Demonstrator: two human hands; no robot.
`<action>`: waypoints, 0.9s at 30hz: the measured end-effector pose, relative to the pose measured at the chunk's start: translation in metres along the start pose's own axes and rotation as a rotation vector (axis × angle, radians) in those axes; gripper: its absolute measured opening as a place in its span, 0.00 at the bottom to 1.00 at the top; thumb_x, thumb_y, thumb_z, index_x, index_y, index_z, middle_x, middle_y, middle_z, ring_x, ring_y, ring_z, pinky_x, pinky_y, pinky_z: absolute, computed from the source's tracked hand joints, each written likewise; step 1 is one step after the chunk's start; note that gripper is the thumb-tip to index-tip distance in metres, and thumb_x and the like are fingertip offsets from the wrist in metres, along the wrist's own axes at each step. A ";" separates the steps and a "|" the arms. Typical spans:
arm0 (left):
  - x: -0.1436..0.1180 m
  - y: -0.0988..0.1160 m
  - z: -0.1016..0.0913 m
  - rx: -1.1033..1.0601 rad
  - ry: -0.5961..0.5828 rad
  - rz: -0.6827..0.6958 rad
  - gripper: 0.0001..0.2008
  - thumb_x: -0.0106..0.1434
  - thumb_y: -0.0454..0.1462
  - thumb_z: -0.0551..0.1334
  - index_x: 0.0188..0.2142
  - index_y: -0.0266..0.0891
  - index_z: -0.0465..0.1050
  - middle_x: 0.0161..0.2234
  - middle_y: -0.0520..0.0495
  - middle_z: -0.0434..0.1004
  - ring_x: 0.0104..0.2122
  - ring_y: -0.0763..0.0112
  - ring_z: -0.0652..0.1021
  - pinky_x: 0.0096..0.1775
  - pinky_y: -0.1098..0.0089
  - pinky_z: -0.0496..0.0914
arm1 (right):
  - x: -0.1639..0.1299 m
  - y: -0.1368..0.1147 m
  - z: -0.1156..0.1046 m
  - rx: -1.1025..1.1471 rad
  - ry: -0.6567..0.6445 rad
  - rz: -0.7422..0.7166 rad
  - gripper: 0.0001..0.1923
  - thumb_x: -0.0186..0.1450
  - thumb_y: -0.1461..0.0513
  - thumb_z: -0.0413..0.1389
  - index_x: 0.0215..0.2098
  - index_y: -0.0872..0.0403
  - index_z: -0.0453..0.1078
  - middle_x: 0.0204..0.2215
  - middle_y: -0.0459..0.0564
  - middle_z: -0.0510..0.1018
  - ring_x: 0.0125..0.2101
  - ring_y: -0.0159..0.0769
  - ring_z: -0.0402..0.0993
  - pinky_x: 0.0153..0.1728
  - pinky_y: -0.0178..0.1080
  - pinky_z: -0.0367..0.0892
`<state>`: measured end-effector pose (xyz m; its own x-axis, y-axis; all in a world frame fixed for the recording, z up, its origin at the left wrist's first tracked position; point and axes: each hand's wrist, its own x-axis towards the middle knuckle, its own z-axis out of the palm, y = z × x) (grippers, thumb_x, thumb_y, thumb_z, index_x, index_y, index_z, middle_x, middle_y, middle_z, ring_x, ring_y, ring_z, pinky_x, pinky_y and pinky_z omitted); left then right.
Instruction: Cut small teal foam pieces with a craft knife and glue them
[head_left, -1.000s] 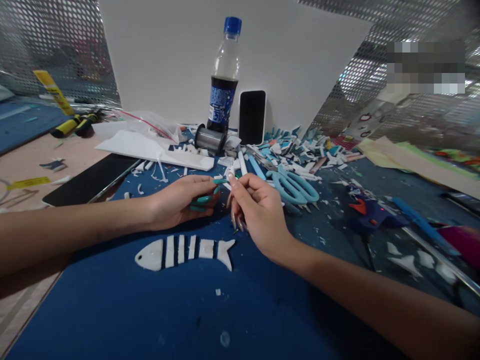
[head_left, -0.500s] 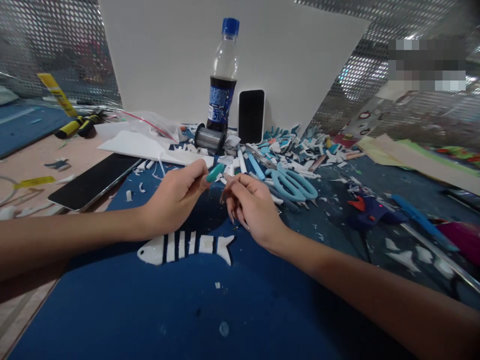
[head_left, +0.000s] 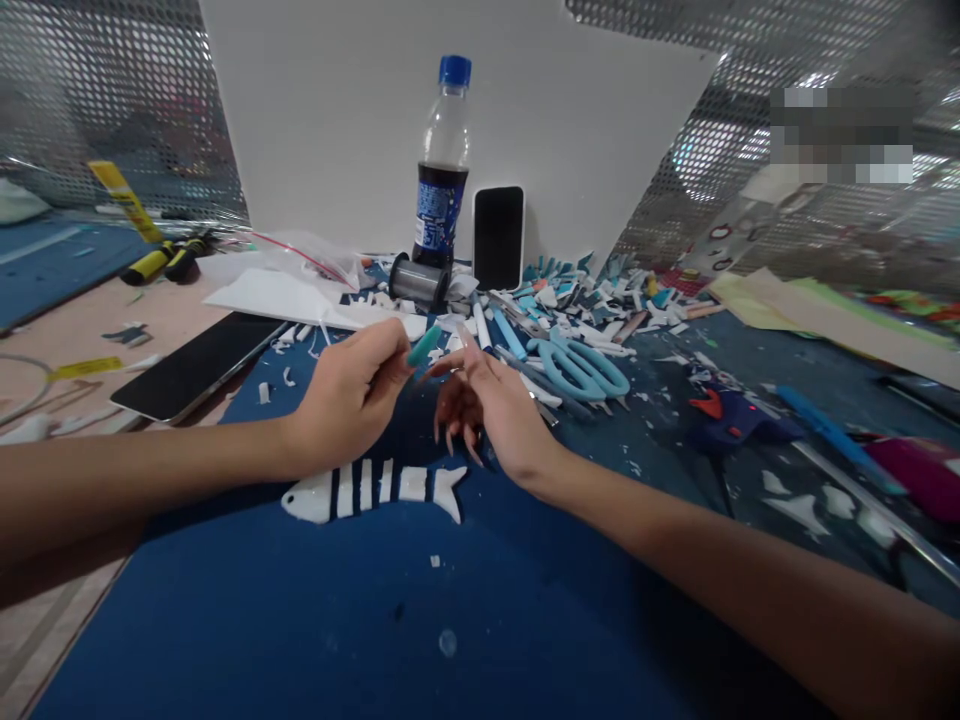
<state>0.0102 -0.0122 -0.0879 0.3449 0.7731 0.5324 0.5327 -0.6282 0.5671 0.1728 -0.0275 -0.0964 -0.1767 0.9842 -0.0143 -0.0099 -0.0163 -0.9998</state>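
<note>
My left hand (head_left: 352, 395) is closed in a pinch above the blue board (head_left: 300, 620). A slim teal tip (head_left: 424, 345) juts from its thumb; whether this is a long nail or a held piece I cannot make out. Close by on the right, my right hand (head_left: 495, 410) has its long-nailed fingers apart, with nothing visible in them. Below both hands lies a white fish shape (head_left: 307, 498) in separate pieces: a head with a dark eye, several strips and a tail (head_left: 450, 492). A small white scrap (head_left: 435, 561) rests nearer me.
Blue-handled scissors (head_left: 577, 368) lie by a heap of white and teal scraps (head_left: 570, 295). Behind stand a cola bottle (head_left: 441, 200), a spool (head_left: 418, 282) and a phone (head_left: 498, 238). Another dark phone (head_left: 199, 365) is left; a glue gun (head_left: 739, 418) is right.
My right hand's fingers have spread, and its thumb now points upward beside the teal tip. My left hand keeps its pinch. The view has shifted slightly; the fish pieces have stayed in place.
</note>
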 end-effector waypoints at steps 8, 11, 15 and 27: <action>0.002 -0.002 0.003 -0.006 -0.021 -0.077 0.12 0.65 0.38 0.50 0.25 0.41 0.53 0.19 0.56 0.56 0.19 0.76 0.59 0.26 0.71 0.53 | -0.001 -0.001 -0.002 -0.010 -0.176 -0.119 0.24 0.62 0.45 0.50 0.19 0.54 0.64 0.10 0.37 0.57 0.11 0.22 0.49 0.12 0.30 0.46; 0.002 -0.001 0.003 -0.018 -0.070 -0.098 0.11 0.65 0.38 0.49 0.26 0.41 0.54 0.20 0.55 0.57 0.20 0.75 0.60 0.26 0.72 0.53 | 0.001 0.002 -0.003 -0.003 -0.064 -0.155 0.22 0.61 0.49 0.56 0.18 0.54 0.62 0.10 0.37 0.57 0.11 0.22 0.49 0.12 0.31 0.45; 0.004 0.000 0.004 0.025 -0.230 -0.085 0.08 0.61 0.40 0.56 0.32 0.41 0.55 0.25 0.54 0.61 0.22 0.75 0.62 0.26 0.72 0.55 | 0.005 0.007 -0.006 0.064 0.211 -0.227 0.19 0.64 0.54 0.54 0.18 0.53 0.60 0.13 0.40 0.62 0.14 0.24 0.56 0.16 0.31 0.54; 0.012 -0.002 0.005 -0.054 -0.699 0.080 0.16 0.56 0.47 0.62 0.29 0.40 0.57 0.24 0.54 0.62 0.22 0.75 0.62 0.24 0.74 0.54 | 0.006 0.007 -0.008 -0.003 0.419 -0.384 0.16 0.69 0.59 0.44 0.23 0.52 0.58 0.20 0.43 0.65 0.23 0.28 0.64 0.29 0.33 0.64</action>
<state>0.0170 -0.0011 -0.0858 0.8067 0.5883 0.0553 0.4521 -0.6747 0.5835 0.1798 -0.0201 -0.1036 0.2441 0.9056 0.3469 0.0068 0.3561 -0.9344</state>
